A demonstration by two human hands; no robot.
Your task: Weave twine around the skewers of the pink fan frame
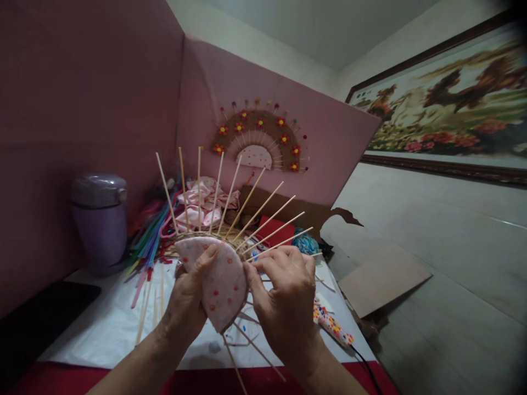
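Observation:
My left hand (pixel 187 299) grips a half-made fan (pixel 220 282): a pink dotted fabric half-disc with thin wooden sticks (pixel 230 200) spreading out from it and brown cord woven round its rim. The thumb presses on the fabric face. My right hand (pixel 284 299) is closed in a pinch at the fan's right rim, where the cord weave (pixel 242 249) meets the sticks. What the fingertips hold there is too small to name.
A finished fan with red flowers (pixel 257 140) hangs on the pink backboard. A purple lidded jar (pixel 100 219) stands at the left. Coloured strips (pixel 150 241), pink cloth (pixel 203 203), a patterned glue gun (pixel 331 326) and loose sticks lie on the white sheet (pixel 94 334). Cardboard (pixel 382 277) lies at the right.

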